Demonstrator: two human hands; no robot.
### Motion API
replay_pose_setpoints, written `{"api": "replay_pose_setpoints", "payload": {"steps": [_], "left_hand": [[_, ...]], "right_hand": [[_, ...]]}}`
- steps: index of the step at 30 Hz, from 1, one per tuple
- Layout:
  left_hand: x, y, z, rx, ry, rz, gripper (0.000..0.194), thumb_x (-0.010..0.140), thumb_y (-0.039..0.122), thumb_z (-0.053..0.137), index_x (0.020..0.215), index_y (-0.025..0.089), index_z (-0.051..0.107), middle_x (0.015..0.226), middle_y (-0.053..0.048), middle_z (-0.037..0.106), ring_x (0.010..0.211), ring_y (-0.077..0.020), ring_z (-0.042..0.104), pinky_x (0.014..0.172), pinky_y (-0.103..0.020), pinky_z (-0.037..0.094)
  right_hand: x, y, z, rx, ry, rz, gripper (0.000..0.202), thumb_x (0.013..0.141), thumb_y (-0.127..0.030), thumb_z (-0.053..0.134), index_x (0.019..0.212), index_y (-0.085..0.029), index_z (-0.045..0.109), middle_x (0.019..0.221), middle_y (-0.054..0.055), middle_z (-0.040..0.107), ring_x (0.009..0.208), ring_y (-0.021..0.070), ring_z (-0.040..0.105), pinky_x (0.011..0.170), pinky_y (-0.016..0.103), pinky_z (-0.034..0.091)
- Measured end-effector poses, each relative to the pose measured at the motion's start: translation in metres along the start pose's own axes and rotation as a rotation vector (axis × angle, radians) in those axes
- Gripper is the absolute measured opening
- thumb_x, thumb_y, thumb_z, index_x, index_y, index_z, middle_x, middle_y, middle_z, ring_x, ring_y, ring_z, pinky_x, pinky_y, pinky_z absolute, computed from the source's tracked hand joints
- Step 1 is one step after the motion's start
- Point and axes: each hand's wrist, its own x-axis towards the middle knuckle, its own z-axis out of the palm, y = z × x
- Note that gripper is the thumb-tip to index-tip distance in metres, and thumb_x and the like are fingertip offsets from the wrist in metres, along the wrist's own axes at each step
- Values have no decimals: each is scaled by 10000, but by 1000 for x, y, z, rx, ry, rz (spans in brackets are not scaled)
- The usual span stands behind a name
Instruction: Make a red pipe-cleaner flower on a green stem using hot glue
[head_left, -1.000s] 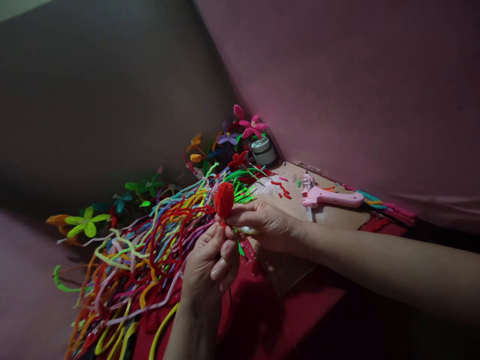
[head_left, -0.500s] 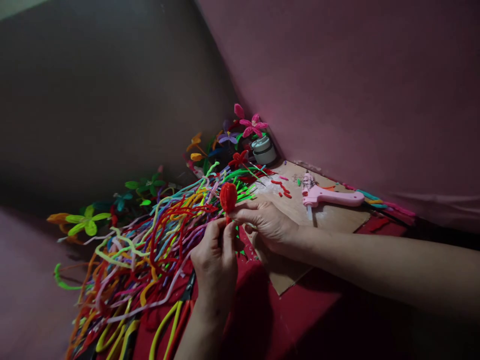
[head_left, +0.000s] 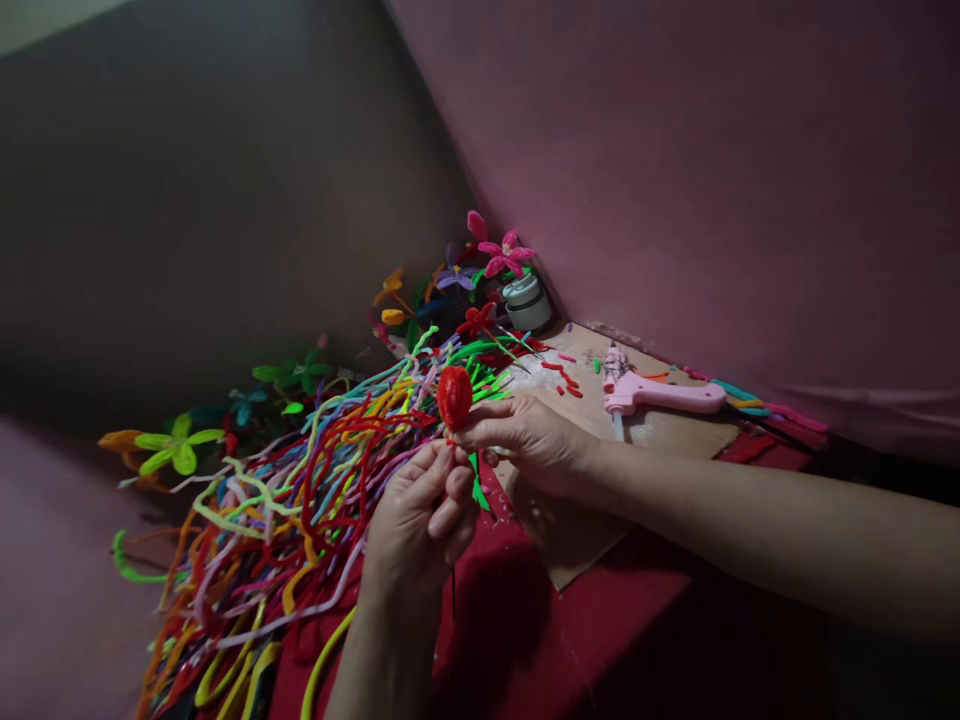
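Observation:
A red pipe-cleaner flower bud (head_left: 454, 398) stands upright between my hands, its rounded head above the fingertips. My left hand (head_left: 420, 510) pinches the stem just below the bud, fingers curled. From the right, my right hand (head_left: 529, 440) closes its thumb and forefinger on the base of the same bud. A thin dark stem shows beneath my left hand. Just behind and left of the hands lies a large heap of coloured pipe cleaners (head_left: 300, 500).
A pink glue gun (head_left: 667, 392) rests on a cardboard sheet (head_left: 600, 520) to the right, near red clippings (head_left: 562, 380). Finished pipe-cleaner flowers (head_left: 506, 252) and a grey-lidded jar (head_left: 527, 302) stand in the corner. Yellow-handled scissors (head_left: 326, 660) lie at the front.
My left hand has turned and shifted slightly left, its fingers now curled under the bud. My right hand stays at the bud's base, almost unmoved.

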Motion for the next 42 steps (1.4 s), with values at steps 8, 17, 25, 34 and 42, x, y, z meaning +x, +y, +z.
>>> {"api": "replay_pose_setpoints", "payload": {"steps": [8, 17, 25, 34, 42], "left_hand": [[-1, -3, 2, 479, 114, 232, 172, 793, 322, 575, 772, 152, 584, 517, 46, 480, 380, -51, 394, 373, -163, 360], [-4, -8, 4, 818, 277, 453, 164, 819, 285, 533, 705, 177, 581, 479, 52, 439, 397, -69, 381, 394, -185, 323], [-6, 1, 8, 265, 139, 151, 156, 774, 264, 606, 691, 147, 544, 489, 59, 482, 295, -16, 331, 296, -122, 264], [-3, -1, 0, -20, -129, -72, 157, 726, 284, 652, 722, 152, 567, 456, 96, 407, 261, 15, 112, 232, -114, 189], [-6, -8, 8, 902, 355, 539, 109, 774, 283, 598, 741, 180, 612, 523, 42, 479, 455, -74, 418, 454, -178, 361]], "right_hand": [[1, 4, 0, 42, 144, 89, 136, 609, -247, 727, 672, -142, 668, 586, -14, 579, 564, 100, 479, 591, 260, 341], [0, -2, -2, -102, 12, -70, 155, 628, -198, 711, 778, -156, 710, 749, -5, 643, 727, 119, 541, 801, 307, 390], [4, -10, -4, -186, 6, -71, 130, 611, -162, 686, 736, -155, 718, 654, -21, 625, 710, 120, 539, 824, 304, 375], [6, 0, -12, 75, -96, 148, 136, 603, -156, 704, 739, -147, 698, 643, -4, 622, 695, 123, 547, 721, 271, 379], [1, 0, -5, -120, 83, -56, 72, 636, -208, 713, 691, -166, 695, 619, -39, 582, 596, 87, 457, 666, 258, 363]]}}
